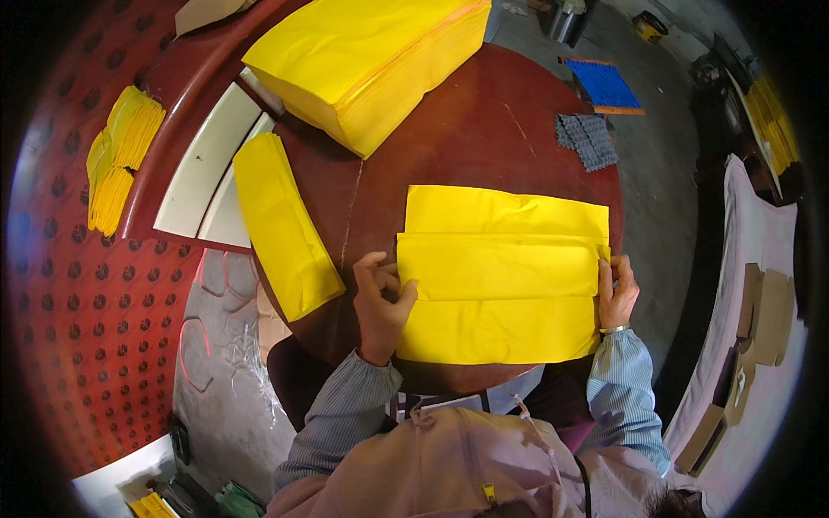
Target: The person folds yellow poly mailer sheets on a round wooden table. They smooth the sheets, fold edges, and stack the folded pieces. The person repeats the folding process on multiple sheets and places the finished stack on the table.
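Left fingers [370, 263], parted and empty, and right fingers [622, 269], curled at an edge, grip unclear, seemingly steady the sheet [501, 268] between them, a strip [281, 229] leftward and a pile [380, 60] beyond likely placed for room.

- Behind the left hand [384, 302]: 1 loose sleeve [341, 410], finely striped in blue-grey and white, gathered at the cuff.
- Behind the right hand [617, 293]: 1 matching striped sleeve [623, 388], puffed above its cuff.
- Just behind the right hand, at the wrist: 1 narrow, pale, shiny band [615, 329].
- Lower, between the hands: a dusty-pink top [371, 470] with 2 cords and 1 yellow zip pull [490, 493].
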{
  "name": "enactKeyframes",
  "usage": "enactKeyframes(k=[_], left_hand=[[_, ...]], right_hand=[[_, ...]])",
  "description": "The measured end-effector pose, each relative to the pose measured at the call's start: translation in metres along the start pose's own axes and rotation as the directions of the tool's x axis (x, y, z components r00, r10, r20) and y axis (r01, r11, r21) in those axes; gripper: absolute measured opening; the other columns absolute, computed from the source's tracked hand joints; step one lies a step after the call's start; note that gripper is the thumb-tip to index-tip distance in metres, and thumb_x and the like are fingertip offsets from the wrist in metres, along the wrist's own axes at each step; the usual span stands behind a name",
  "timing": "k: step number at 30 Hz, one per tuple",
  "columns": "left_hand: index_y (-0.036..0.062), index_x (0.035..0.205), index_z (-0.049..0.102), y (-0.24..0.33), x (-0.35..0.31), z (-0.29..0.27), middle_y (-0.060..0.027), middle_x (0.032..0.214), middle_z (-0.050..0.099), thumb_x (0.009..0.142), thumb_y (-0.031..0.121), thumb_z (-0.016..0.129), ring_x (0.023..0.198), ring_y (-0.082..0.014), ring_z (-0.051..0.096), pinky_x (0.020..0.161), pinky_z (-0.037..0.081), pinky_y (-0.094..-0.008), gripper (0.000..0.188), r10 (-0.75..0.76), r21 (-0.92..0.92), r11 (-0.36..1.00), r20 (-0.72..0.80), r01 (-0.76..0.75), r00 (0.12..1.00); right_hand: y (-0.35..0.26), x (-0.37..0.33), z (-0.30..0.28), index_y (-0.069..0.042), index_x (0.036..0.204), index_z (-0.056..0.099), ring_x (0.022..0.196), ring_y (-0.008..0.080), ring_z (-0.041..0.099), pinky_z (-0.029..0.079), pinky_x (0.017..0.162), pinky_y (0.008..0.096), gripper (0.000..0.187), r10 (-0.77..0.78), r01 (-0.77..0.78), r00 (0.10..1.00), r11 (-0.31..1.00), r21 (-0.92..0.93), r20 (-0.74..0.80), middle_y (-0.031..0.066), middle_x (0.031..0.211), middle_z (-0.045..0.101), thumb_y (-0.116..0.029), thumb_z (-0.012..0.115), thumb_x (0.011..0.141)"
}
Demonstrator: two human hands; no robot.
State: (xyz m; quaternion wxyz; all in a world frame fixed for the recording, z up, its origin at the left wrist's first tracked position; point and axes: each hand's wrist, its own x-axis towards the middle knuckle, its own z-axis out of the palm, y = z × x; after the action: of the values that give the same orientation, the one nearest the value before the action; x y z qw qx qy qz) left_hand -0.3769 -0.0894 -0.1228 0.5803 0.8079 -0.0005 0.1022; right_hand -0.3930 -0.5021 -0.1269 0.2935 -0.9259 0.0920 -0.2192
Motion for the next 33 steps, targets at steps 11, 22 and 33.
enactKeyframes(k=[11,22,33], left_hand=[[0.0032,0.135,0.046,-0.005,0.005,-0.01,-0.0103,0.099,0.072,0.085,0.003,0.086,0.093,-0.018,0.071,0.085,0.054,-0.0287,0.064,-0.003,0.005,1.0,0.102,0.003,0.995],[0.0032,0.146,0.052,0.028,0.009,-0.006,-0.0202,0.134,0.064,0.085,-0.009,0.072,0.123,-0.0349,0.063,0.117,0.044,-0.0497,0.065,0.492,0.588,0.64,0.181,-0.494,0.852],[0.0053,0.163,0.038,0.038,0.019,0.059,-0.0335,0.166,0.036,0.106,0.035,0.057,0.161,-0.0467,0.025,0.129,0.019,-0.0657,0.067,-0.077,0.569,0.785,0.483,-0.246,0.872]], right_hand=[[-0.007,0.002,0.002,-0.005,0.102,0.066,0.069,0.0208,0.067,0.055,0.063,0.0372,0.016,0.071,-0.071,0.997,0.997,0.037,0.004,0.0145,0.087,0.073,-0.019,0.064,0.109],[-0.009,0.005,0.002,-0.003,0.097,0.065,0.062,0.0238,0.063,0.049,0.058,0.0392,0.015,0.085,-0.085,0.996,0.996,-0.01,-0.005,0.0165,0.077,0.068,-0.016,0.07,0.103],[-0.013,0.002,0.006,-0.003,0.101,0.067,0.072,0.0298,0.072,0.056,0.066,0.0395,0.018,0.111,-0.111,0.993,0.994,0.023,-0.033,0.0211,0.089,0.075,-0.021,0.069,0.105]])
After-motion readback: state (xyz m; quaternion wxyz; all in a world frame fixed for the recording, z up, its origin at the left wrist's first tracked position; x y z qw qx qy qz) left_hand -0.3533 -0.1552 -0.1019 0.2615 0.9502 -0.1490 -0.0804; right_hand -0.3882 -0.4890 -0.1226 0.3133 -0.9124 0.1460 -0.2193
